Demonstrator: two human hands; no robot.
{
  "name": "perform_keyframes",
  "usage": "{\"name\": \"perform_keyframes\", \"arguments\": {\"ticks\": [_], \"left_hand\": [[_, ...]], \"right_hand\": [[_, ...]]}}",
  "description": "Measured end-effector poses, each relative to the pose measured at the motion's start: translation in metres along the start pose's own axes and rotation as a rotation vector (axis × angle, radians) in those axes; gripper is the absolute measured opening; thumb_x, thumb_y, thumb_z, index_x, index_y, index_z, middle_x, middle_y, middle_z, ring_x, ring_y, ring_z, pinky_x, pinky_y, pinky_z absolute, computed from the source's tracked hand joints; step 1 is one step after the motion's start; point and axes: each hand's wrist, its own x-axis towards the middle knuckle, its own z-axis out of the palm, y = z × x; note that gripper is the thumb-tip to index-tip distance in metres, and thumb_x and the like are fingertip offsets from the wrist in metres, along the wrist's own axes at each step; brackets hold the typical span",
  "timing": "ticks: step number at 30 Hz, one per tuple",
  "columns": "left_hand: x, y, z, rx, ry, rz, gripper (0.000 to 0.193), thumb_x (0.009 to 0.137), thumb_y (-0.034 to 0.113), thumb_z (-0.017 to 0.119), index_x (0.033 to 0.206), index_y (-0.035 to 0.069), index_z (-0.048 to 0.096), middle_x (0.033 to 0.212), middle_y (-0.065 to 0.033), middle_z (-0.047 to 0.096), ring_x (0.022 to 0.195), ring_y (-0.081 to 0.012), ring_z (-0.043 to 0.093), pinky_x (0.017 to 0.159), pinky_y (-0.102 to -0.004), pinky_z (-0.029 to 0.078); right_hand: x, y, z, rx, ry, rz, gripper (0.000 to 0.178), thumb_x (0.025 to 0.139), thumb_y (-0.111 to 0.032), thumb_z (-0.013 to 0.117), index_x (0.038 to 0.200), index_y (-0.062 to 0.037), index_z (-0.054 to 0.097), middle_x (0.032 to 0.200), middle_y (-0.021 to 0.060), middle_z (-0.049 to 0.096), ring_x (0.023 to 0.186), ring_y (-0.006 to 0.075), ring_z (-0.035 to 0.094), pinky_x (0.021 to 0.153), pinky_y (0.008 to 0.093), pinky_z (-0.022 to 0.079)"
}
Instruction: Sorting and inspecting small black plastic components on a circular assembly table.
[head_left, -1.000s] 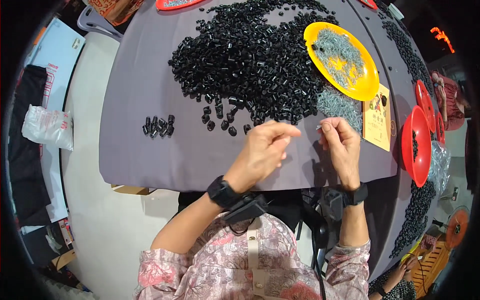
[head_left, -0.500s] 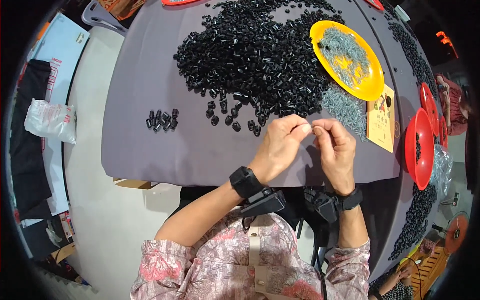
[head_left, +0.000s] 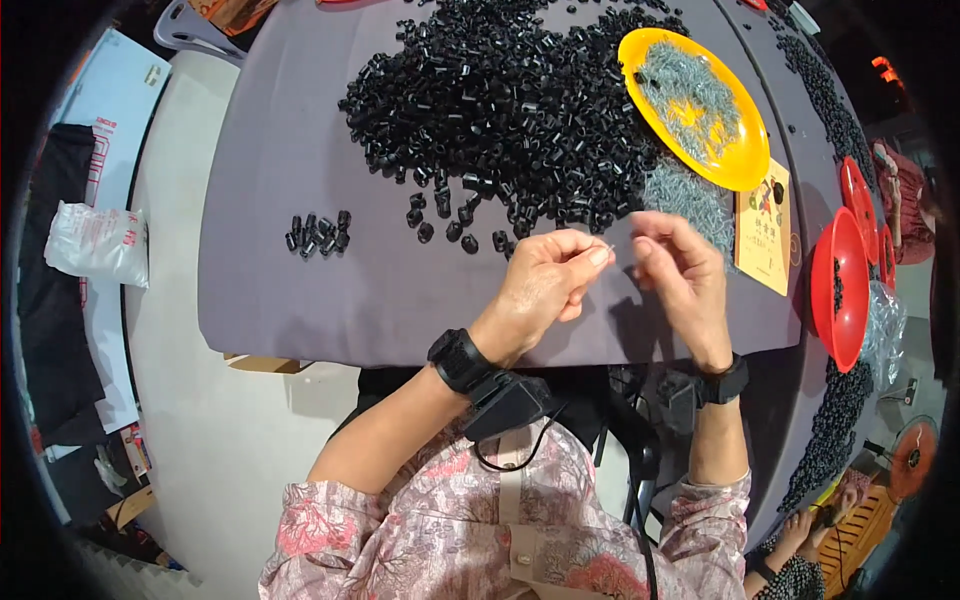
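My left hand (head_left: 532, 290) is closed in a pinch, thumb against forefinger, above the front of the grey table. A tiny pale tip shows at its fingertips, too small to name. Just to its right, my right hand (head_left: 690, 282) has its fingers apart and holds nothing visible. Beyond both hands spreads a big heap of small black plastic pieces (head_left: 510, 110). Small silver screw-like pieces (head_left: 688, 205) lie beyond my right hand, partly under a tilted yellow plate (head_left: 744, 112) bearing more of them. A small group of black pieces (head_left: 318, 235) sits apart at the left.
A yellow booklet (head_left: 762, 250) lies right of my right hand. Farther right stand a red bowl (head_left: 848, 315) and a clear plastic bag (head_left: 882, 335), with more black pieces (head_left: 828, 440). Another person's hands (head_left: 798, 530) are at the lower right. A white bag (head_left: 97, 243) lies far left.
My hands were touching at the fingertips. Now the right hand has come away to the right and its fingers have opened, while the left keeps its pinch and sits slightly farther left.
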Motion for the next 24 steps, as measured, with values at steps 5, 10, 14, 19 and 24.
{"name": "perform_keyframes", "arguments": {"ticks": [5, 10, 14, 19, 24], "left_hand": [[-0.003, -0.002, -0.002, -0.024, -0.060, 0.042, 0.015, 0.098, 0.014, 0.058, 0.097, 0.001, 0.066, 0.073, 0.0025, 0.055, 0.060, -0.0027, 0.044, 0.047, -0.0184, 0.037], [-0.011, 0.000, -0.007, -0.042, -0.027, 0.055, 0.016, 0.098, 0.013, 0.057, 0.102, 0.000, 0.066, 0.079, 0.0000, 0.058, 0.062, -0.0039, 0.046, 0.050, -0.0195, 0.040], [-0.018, -0.001, -0.018, -0.196, -0.090, 0.106, 0.016, 0.097, 0.010, 0.058, 0.107, -0.001, 0.065, 0.086, -0.0041, 0.063, 0.066, -0.0074, 0.054, 0.056, -0.0227, 0.047], [-0.025, 0.001, -0.027, -0.284, -0.042, 0.180, 0.017, 0.090, 0.001, 0.064, 0.106, -0.002, 0.061, 0.091, -0.0112, 0.068, 0.072, -0.0168, 0.068, 0.063, -0.0275, 0.059], [-0.032, 0.000, -0.034, -0.215, -0.037, 0.200, 0.017, 0.089, 0.000, 0.065, 0.106, -0.003, 0.062, 0.093, -0.0133, 0.069, 0.077, -0.0198, 0.070, 0.069, -0.0312, 0.061]], "right_hand": [[-0.002, -0.002, 0.017, -0.023, -0.101, -0.163, 0.007, 0.094, -0.002, 0.059, 0.098, 0.0015, 0.063, 0.085, 0.0015, 0.061, 0.070, 0.0059, 0.057, 0.060, 0.0209, 0.047], [-0.005, -0.003, 0.030, -0.009, -0.089, -0.252, 0.004, 0.092, 0.003, 0.056, 0.095, 0.0016, 0.059, 0.084, 0.0039, 0.059, 0.067, 0.0084, 0.058, 0.058, 0.0225, 0.047], [-0.008, -0.004, 0.035, 0.068, -0.021, -0.189, 0.004, 0.096, -0.003, 0.054, 0.095, 0.0009, 0.057, 0.086, 0.0033, 0.058, 0.068, 0.0081, 0.056, 0.061, 0.0217, 0.047], [-0.016, -0.001, 0.041, 0.189, -0.036, -0.113, 0.009, 0.100, -0.009, 0.052, 0.099, -0.0004, 0.055, 0.094, 0.0044, 0.056, 0.075, 0.0089, 0.055, 0.068, 0.0233, 0.048], [-0.020, -0.006, 0.051, 0.229, -0.060, -0.174, 0.008, 0.099, -0.005, 0.051, 0.098, 0.0008, 0.055, 0.095, 0.0051, 0.055, 0.079, 0.0095, 0.057, 0.070, 0.0240, 0.049]]}}
